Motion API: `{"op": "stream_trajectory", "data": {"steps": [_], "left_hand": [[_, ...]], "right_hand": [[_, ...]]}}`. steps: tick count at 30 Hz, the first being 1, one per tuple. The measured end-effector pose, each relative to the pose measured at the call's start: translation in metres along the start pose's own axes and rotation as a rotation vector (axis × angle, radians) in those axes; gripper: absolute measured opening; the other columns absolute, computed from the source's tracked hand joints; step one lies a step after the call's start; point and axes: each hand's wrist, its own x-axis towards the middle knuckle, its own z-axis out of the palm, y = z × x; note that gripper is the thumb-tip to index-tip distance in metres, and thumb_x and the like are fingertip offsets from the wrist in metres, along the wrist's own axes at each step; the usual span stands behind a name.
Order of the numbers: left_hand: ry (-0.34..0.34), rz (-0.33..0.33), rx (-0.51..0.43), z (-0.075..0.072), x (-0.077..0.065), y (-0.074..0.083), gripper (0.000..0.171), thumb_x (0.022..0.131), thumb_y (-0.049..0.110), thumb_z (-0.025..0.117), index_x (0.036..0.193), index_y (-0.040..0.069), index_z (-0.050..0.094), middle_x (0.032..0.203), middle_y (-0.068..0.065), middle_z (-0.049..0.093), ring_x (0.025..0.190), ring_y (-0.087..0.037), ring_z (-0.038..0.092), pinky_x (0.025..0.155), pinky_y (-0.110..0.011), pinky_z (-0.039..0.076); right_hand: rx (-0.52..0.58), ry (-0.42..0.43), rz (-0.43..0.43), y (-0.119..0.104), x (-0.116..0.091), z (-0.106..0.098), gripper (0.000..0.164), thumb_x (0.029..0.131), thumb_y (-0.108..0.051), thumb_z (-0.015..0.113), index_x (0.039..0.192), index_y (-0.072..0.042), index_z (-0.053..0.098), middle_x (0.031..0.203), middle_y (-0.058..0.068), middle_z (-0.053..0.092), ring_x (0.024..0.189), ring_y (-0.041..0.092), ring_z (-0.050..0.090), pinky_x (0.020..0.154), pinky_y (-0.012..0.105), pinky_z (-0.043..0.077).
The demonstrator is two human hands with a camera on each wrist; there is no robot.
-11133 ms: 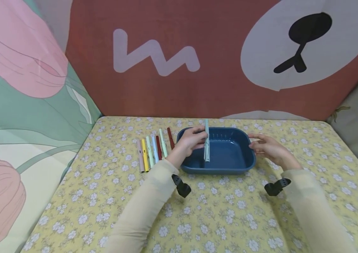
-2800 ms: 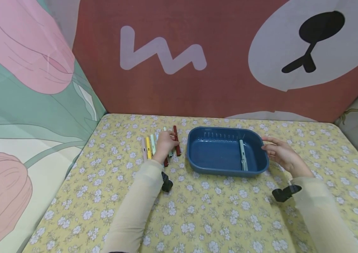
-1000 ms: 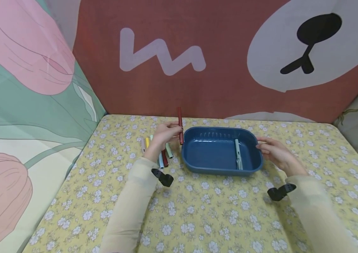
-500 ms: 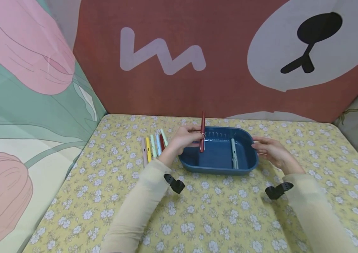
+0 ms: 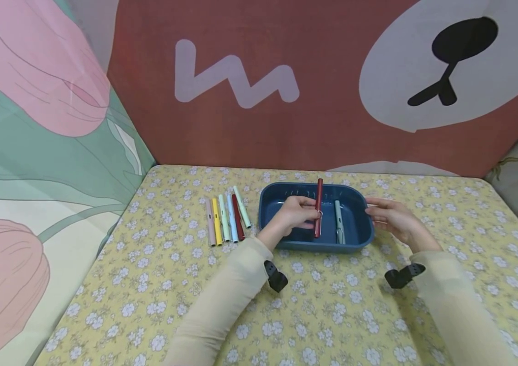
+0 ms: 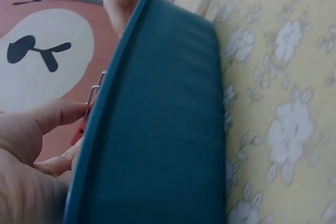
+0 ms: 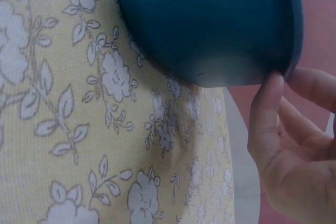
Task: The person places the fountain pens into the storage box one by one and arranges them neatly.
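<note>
My left hand [image 5: 291, 216] pinches a dark red pen [image 5: 318, 206] by its middle, over the inside of a blue plastic basin [image 5: 268, 244]. The pen stands nearly lengthwise, its wire clip showing in the left wrist view, where the basin's wall hides much of it. A pale green pen [image 5: 339, 221] lies in the basin, right of the red one. At the basin's right end my right hand [image 5: 396, 221] pinches the rim between thumb and fingers, as the right wrist view shows close up.
Left of the basin several pens lie side by side on the floral tablecloth [image 5: 149, 284]: a mauve pen [image 5: 210, 223], a yellow pen [image 5: 217, 223], a light blue pen [image 5: 232, 218], a dark red pen [image 5: 238, 218] and green ones. A printed cloth [image 5: 240, 137] stands behind the table.
My left hand picked the red pen from the right of the row and carried it rightward into the basin. The basin shifted slightly left, my right hand staying at its rim.
</note>
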Motion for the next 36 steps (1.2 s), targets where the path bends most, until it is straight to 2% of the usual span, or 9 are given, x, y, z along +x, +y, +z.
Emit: {"op": "stream_trajectory", "data": {"steps": [3,6,9,10,13,20,28,36], "left_hand": [[-0.015,-0.005,0.007,0.006,0.000,-0.002,0.040,0.090,0.003,0.062,0.130,0.001,0.054,0.122,-0.018,0.063,0.106,-0.028,0.067,0.081,-0.034,0.061],[-0.022,-0.019,0.010,0.012,-0.001,-0.002,0.042,0.091,0.003,0.062,0.132,0.002,0.053,0.124,-0.018,0.062,0.106,-0.028,0.067,0.080,-0.033,0.062],[-0.015,-0.035,-0.002,0.018,0.002,-0.004,0.045,0.090,0.002,0.063,0.133,0.003,0.052,0.126,-0.019,0.061,0.106,-0.028,0.066,0.079,-0.033,0.062],[-0.012,-0.041,-0.003,0.020,0.003,-0.005,0.045,0.090,0.001,0.063,0.134,0.003,0.052,0.126,-0.019,0.061,0.106,-0.028,0.066,0.079,-0.033,0.062],[-0.007,-0.058,-0.009,0.024,0.006,-0.008,0.047,0.089,-0.002,0.062,0.134,0.002,0.051,0.127,-0.020,0.060,0.106,-0.029,0.066,0.080,-0.035,0.062],[-0.033,-0.095,-0.031,0.026,0.012,-0.012,0.050,0.087,-0.009,0.060,0.135,-0.002,0.048,0.125,-0.024,0.060,0.109,-0.033,0.064,0.085,-0.039,0.060],[0.002,-0.129,0.006,0.031,0.019,-0.015,0.046,0.087,-0.008,0.061,0.131,-0.001,0.050,0.118,-0.023,0.064,0.105,-0.033,0.066,0.081,-0.038,0.061],[0.038,-0.157,0.042,0.038,0.021,-0.016,0.045,0.087,-0.008,0.061,0.130,0.000,0.053,0.110,-0.023,0.067,0.102,-0.034,0.067,0.080,-0.037,0.062]], "right_hand": [[-0.029,0.011,0.003,0.000,0.000,0.000,0.069,0.099,-0.028,0.052,0.152,0.000,0.018,0.104,-0.023,0.053,0.087,-0.011,0.057,0.077,0.012,0.054],[-0.055,0.014,-0.004,0.000,0.000,0.000,0.067,0.100,-0.027,0.051,0.152,-0.001,0.018,0.129,0.001,0.049,0.089,-0.014,0.054,0.080,0.011,0.053],[-0.052,0.013,-0.005,-0.001,0.000,0.000,0.065,0.100,-0.023,0.050,0.152,-0.002,0.017,0.132,0.008,0.043,0.090,-0.013,0.053,0.080,0.011,0.053],[-0.048,0.013,-0.005,-0.001,0.000,0.000,0.065,0.100,-0.022,0.050,0.152,-0.002,0.017,0.131,0.008,0.043,0.090,-0.013,0.053,0.080,0.011,0.053],[-0.041,0.015,0.000,-0.002,0.000,0.000,0.065,0.100,-0.022,0.051,0.152,-0.003,0.018,0.118,-0.007,0.043,0.091,-0.012,0.054,0.081,0.011,0.053],[-0.030,0.009,-0.007,-0.001,-0.001,0.000,0.068,0.099,-0.024,0.052,0.152,-0.002,0.017,0.127,-0.002,0.040,0.091,-0.014,0.053,0.083,0.010,0.052],[-0.020,0.003,0.000,0.000,0.000,-0.001,0.068,0.099,-0.025,0.053,0.153,-0.003,0.017,0.120,-0.010,0.041,0.092,-0.015,0.053,0.083,0.009,0.052],[-0.034,0.008,0.006,-0.001,0.000,0.000,0.068,0.099,-0.025,0.053,0.153,-0.003,0.017,0.128,-0.004,0.040,0.091,-0.015,0.052,0.082,0.009,0.052]]}}
